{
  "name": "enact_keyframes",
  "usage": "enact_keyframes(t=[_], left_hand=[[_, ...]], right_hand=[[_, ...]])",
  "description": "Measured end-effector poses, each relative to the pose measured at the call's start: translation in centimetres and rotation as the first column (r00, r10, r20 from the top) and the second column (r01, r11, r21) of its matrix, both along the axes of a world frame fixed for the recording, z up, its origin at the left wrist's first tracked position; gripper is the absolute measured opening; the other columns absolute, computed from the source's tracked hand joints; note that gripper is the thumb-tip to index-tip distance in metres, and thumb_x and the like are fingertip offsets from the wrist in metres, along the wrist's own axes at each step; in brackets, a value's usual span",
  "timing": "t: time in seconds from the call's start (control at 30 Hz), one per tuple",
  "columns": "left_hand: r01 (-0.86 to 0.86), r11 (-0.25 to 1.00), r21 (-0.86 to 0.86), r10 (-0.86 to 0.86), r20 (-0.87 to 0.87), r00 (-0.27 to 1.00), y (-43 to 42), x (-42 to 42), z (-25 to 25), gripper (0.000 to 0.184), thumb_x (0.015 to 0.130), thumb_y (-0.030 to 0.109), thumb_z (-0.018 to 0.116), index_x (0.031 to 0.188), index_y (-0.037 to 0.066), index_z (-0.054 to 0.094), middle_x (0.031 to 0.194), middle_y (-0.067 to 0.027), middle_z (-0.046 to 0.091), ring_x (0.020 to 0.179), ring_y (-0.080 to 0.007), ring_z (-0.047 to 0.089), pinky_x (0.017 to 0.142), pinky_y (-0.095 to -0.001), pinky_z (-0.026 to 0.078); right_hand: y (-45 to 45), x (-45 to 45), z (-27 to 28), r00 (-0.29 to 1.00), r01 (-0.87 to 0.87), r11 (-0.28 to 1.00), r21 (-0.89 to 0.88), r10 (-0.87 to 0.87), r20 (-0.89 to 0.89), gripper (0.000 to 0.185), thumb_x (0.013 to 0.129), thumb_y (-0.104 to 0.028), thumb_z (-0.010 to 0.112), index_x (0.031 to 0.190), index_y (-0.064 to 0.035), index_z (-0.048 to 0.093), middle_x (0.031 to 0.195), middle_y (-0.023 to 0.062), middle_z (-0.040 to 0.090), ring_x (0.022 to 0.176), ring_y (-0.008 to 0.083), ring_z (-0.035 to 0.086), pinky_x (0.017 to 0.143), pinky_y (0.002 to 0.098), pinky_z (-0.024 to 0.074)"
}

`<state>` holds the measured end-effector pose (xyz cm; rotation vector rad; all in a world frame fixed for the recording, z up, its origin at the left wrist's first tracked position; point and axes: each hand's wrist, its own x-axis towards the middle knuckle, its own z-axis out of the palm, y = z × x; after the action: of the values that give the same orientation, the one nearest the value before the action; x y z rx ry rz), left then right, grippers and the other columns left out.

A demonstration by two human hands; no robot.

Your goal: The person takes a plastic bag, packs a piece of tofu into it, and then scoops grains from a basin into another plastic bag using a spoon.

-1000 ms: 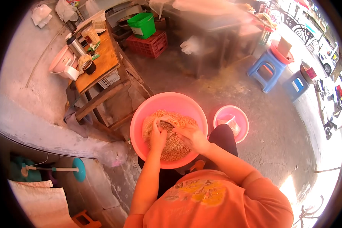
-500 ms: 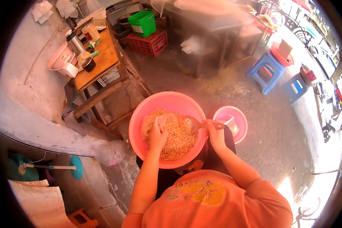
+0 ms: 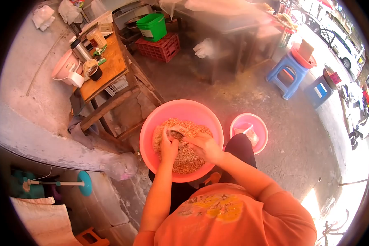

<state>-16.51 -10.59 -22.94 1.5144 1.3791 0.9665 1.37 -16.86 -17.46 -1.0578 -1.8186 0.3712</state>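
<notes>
A large pink basin (image 3: 211, 117) holds a heap of tan grains (image 3: 188, 161). Over the grains, my right hand (image 3: 206, 146) is closed on the handle of a metal scoop (image 3: 176, 134), whose bowl reaches my left hand (image 3: 169, 146). The fingers of my left hand curl around something pale and filmy at the scoop's bowl; its shape is unclear. To the right of the large basin, a smaller pink basin (image 3: 265, 130) contains a clear bag (image 3: 249, 133) with pale contents.
A wooden table (image 3: 110, 61) with a flask (image 3: 80, 49) and a dark cup (image 3: 95, 73) stands at upper left. Behind are a red crate (image 3: 162, 48) and green bucket (image 3: 152, 28). A blue stool (image 3: 289, 76) stands at upper right; my knee (image 3: 241, 149) is beside the large basin.
The scoop was by my left hand, moved right over the grains to the basin's right side, and is now back at my left hand. My left hand stayed nearly in place.
</notes>
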Motion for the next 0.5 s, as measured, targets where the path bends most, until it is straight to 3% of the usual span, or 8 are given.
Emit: enact_keyframes(t=[0.03, 0.13, 0.23, 0.33, 0.43, 0.5], left_hand=[[0.013, 1.0, 0.017, -0.012, -0.038, 0.999, 0.0, 0.0, -0.1, 0.064, 0.085, 0.009, 0.05, 0.144, 0.005, 0.025, 0.086, -0.012, 0.057, 0.07, -0.0201, 0.056, 0.063, -0.0336, 0.045], [0.02, 0.999, 0.043, -0.016, -0.086, 0.996, 0.0, -0.2, -0.2, 0.065, 0.085, 0.009, 0.05, 0.144, 0.005, 0.024, 0.084, -0.0117, 0.058, 0.069, -0.0207, 0.057, 0.063, -0.0333, 0.045], [0.016, 0.999, 0.042, -0.013, -0.084, 0.996, -0.2, 0.2, 0.4, 0.066, 0.084, 0.009, 0.05, 0.144, 0.004, 0.024, 0.081, -0.0112, 0.059, 0.067, -0.0214, 0.058, 0.061, -0.0336, 0.046], [0.03, 0.998, 0.054, -0.022, -0.138, 0.99, -0.6, 0.7, 2.0, 0.067, 0.083, 0.009, 0.051, 0.144, 0.004, 0.024, 0.08, -0.0114, 0.059, 0.065, -0.022, 0.059, 0.06, -0.0344, 0.047], [0.032, 0.999, -0.005, -0.032, -0.161, 0.986, -0.9, 0.5, 2.1, 0.068, 0.082, 0.01, 0.051, 0.144, 0.004, 0.023, 0.08, -0.0115, 0.059, 0.065, -0.0222, 0.059, 0.059, -0.0348, 0.046], [0.028, 0.999, -0.04, -0.033, -0.136, 0.99, -0.8, 0.3, 1.7, 0.069, 0.082, 0.01, 0.052, 0.144, 0.004, 0.022, 0.08, -0.0113, 0.059, 0.064, -0.0222, 0.059, 0.059, -0.035, 0.046]], right_hand=[[-0.5, 0.9, 1.0, 0.999, 0.017, 0.999, 0.03, -0.019, 0.041, 0.022, 0.081, -0.005, 0.062, 0.103, -0.0057, 0.065, 0.069, 0.0116, 0.054, 0.066, 0.0301, 0.054, 0.062, 0.0399, 0.0432], [-2.5, 2.9, 2.1, 0.987, 0.153, 0.988, 0.01, -0.153, -0.055, 0.022, 0.082, -0.005, 0.062, 0.103, -0.0059, 0.065, 0.068, 0.0112, 0.054, 0.065, 0.0294, 0.054, 0.061, 0.0394, 0.043], [-3.7, 4.3, 1.3, 0.937, 0.349, 0.928, -0.131, -0.35, 0.019, 0.019, 0.083, -0.005, 0.061, 0.101, -0.0055, 0.065, 0.067, 0.0126, 0.055, 0.063, 0.0305, 0.054, 0.059, 0.0393, 0.0429], [-4.6, 4.5, 0.2, 0.928, 0.35, 0.898, -0.267, -0.371, -0.03, 0.014, 0.088, -0.008, 0.056, 0.098, -0.0042, 0.064, 0.063, 0.0094, 0.055, 0.057, 0.0242, 0.053, 0.055, 0.035, 0.0422], [-5.8, 3.9, 2.5, 0.802, 0.143, 0.739, -0.658, -0.476, -0.36, 0.017, 0.092, -0.011, 0.049, 0.098, -0.003, 0.063, 0.06, 0.005, 0.053, 0.054, 0.0152, 0.052, 0.053, 0.0295, 0.0408], [-5.3, 4.1, 1.4, 0.706, 0.059, 0.771, -0.635, -0.482, -0.519, 0.02, 0.094, -0.012, 0.047, 0.102, -0.0026, 0.063, 0.059, 0.0028, 0.051, 0.054, 0.0114, 0.049, 0.054, 0.027, 0.0407]])
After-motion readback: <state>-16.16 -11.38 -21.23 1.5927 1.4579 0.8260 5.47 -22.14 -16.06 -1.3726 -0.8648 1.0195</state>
